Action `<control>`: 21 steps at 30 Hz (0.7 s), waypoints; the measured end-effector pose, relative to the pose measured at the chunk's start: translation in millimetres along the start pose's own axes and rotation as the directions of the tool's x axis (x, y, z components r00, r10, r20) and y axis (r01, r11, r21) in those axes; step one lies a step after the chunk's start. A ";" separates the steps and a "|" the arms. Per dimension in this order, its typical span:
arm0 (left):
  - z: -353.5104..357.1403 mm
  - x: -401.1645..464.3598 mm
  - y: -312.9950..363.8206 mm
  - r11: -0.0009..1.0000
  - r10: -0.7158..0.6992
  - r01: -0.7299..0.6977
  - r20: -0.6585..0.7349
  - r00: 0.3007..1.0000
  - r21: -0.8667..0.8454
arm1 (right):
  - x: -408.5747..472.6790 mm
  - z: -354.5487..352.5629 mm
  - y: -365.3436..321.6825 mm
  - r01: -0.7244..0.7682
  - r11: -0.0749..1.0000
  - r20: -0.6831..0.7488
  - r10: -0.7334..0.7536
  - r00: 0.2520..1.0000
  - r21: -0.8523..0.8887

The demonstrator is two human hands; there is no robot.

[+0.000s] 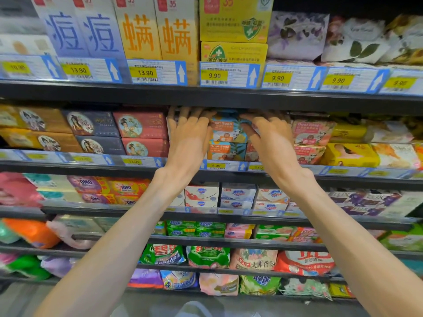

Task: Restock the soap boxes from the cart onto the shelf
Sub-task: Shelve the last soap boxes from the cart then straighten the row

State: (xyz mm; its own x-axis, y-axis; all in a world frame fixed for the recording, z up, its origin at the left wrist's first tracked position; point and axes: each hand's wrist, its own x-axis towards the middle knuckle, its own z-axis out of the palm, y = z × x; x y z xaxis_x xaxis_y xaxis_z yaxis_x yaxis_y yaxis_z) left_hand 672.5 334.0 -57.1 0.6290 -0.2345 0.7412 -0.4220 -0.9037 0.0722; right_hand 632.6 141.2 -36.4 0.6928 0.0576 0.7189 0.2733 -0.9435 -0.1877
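Teal Goat Soap box (227, 131) on second shelf (91, 167), label outward, long axis sideways, atop another. Left hand (191, 133) and right hand (270, 138) flank it, fingers extended, touching. Pink boxes (312, 132) right.

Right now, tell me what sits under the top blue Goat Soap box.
Under the top blue Goat Soap box sits a second blue Goat Soap box. Anything behind them is hidden.

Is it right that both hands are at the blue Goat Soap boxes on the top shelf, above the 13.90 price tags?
Not quite. The head view shows the left hand and the right hand at the blue Goat Soap boxes, but on the second shelf, below the 13.90 price tags, not on the top shelf above them.
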 end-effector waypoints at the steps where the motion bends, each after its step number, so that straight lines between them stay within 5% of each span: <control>1: -0.8 0.0 0.3 1.000 0.009 -0.009 -0.003 1.000 0.001 | 0.2 0.8 0.5 -0.006 1.000 0.010 0.006 1.000 0.007; 21: -8.6 -6.6 10.2 1.000 -0.012 0.010 -0.054 0.998 -0.025 | -6.4 -1.6 9.0 -0.030 1.000 0.025 0.030 0.999 0.001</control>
State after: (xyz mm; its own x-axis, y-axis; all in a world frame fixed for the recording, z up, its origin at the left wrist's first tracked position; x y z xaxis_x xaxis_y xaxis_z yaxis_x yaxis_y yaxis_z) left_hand 658.4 329.4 -55.6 0.5979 -0.2044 0.7751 -0.4318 -0.8968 0.0966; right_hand 629.5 131.8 -41.7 0.7168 0.0375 0.6963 0.2532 -0.9444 -0.2098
